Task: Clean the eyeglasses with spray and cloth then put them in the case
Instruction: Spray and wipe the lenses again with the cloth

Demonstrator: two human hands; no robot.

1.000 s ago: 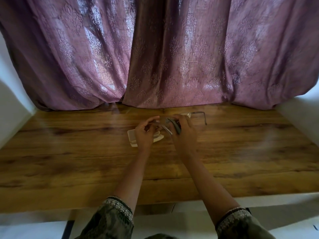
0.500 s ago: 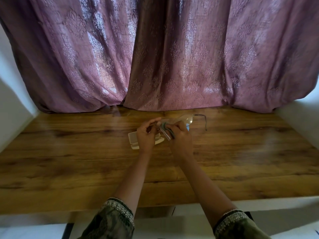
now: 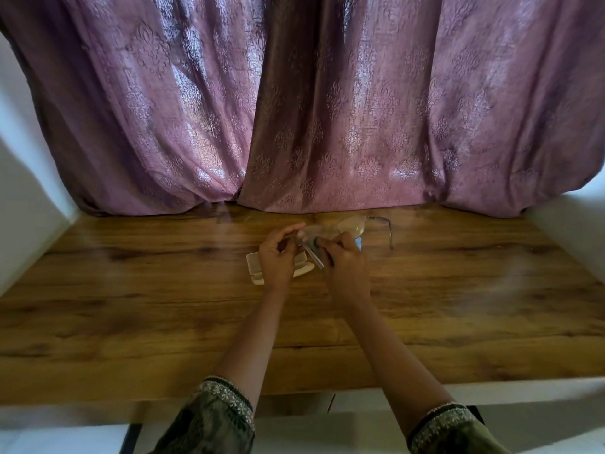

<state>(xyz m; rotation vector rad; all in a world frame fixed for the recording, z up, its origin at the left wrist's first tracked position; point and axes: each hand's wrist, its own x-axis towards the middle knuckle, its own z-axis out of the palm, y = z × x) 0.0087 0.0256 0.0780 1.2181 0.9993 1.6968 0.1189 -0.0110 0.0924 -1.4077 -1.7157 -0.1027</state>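
Both hands hold the eyeglasses [image 3: 352, 225] above the table [image 3: 131, 309]. Left hand [image 3: 278, 257] pinches the frame end and hides part of the open case [image 3: 253, 265]. Right hand [image 3: 343, 260] clamps the cloth [image 3: 316, 242] on a lens. No legible writing.

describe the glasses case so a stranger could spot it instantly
On the wooden table before the purple curtain, look under the left hand. The case lies open there, flat on the wood: the only cream-white, rounded-rectangular thing there.

Head view — forward, downward, close.
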